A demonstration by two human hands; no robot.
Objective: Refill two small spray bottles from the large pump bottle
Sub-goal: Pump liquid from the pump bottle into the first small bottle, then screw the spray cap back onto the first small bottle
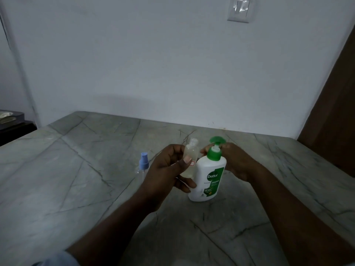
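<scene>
My left hand (165,169) grips a small clear bottle (190,152) with thumb and fingers. The bottle is upright, its neck is uncapped, and a little pale liquid sits in it. Just to its right, touching or nearly so, a large white pump bottle (209,181) with a green label and green pump head (217,140) stands on the grey marble counter (76,179). My right hand (236,162) wraps around the back of the pump bottle's neck, with fingertips showing to the left of the green collar. A second small bottle with a blue spray cap (143,164) stands left of my left hand, partly hidden by it.
The counter meets a white wall (172,64) at the back, with a switch plate (240,9) high up. A brown wooden panel (336,112) borders the right side. A dark object (11,121) sits off the counter's left edge.
</scene>
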